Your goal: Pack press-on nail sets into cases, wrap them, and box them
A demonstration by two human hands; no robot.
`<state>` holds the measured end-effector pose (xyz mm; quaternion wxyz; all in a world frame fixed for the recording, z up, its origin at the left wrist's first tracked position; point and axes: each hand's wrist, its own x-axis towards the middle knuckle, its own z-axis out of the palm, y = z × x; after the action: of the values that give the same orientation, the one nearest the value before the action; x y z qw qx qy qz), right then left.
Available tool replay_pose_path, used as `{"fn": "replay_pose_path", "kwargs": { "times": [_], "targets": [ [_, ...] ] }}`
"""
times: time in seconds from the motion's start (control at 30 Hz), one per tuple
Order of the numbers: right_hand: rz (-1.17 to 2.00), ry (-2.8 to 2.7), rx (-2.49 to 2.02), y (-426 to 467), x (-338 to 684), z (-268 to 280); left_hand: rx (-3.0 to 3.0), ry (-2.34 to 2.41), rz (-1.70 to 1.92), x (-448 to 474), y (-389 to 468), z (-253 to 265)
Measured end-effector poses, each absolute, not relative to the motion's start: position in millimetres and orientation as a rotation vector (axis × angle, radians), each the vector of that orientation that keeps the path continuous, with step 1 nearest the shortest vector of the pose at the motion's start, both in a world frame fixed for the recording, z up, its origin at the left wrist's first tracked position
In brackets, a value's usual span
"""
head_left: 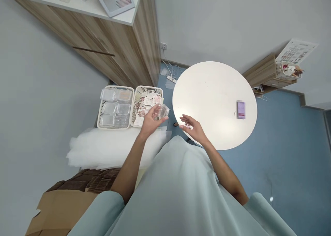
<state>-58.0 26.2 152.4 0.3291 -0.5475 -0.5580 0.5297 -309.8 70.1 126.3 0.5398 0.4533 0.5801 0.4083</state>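
A small clear plastic box (pixel 163 112) is between the thumb and fingers of my left hand (pixel 152 121), closed round it above the right edge of a basket of cards. My right hand (pixel 195 130) is over the near left edge of the round white table (pixel 212 91). Between its curved fingers and thumb shows a small white card (pixel 189 126) with pink and dark print, seemingly held against the palm. The white basket (pixel 135 120) beneath my left hand holds many small printed cards (pixel 148 101). Beside it, another white basket (pixel 98 117) contains stacked clear plastic boxes (pixel 123 108).
A purple pack (pixel 241 109) lies on the table's right side. White translucent sheets (pixel 108 148) and brown cardboard (pixel 64 206) are at left. A wood-grain cabinet (pixel 116 39) stands behind the baskets. A power strip (pixel 171 79) with cables lies on the floor.
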Motion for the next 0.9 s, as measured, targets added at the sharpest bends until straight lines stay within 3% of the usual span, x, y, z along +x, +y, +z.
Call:
{"fn": "replay_pose_path", "kwargs": {
  "times": [0.4,0.9],
  "targets": [
    [1.687,-1.034,-1.354,1,55,135,1.029,1.077,0.668,-150,26,147],
    [1.773,-0.848,-1.300,-24,145,112,0.964,1.120,0.509,-69,23,137]
  ]
}}
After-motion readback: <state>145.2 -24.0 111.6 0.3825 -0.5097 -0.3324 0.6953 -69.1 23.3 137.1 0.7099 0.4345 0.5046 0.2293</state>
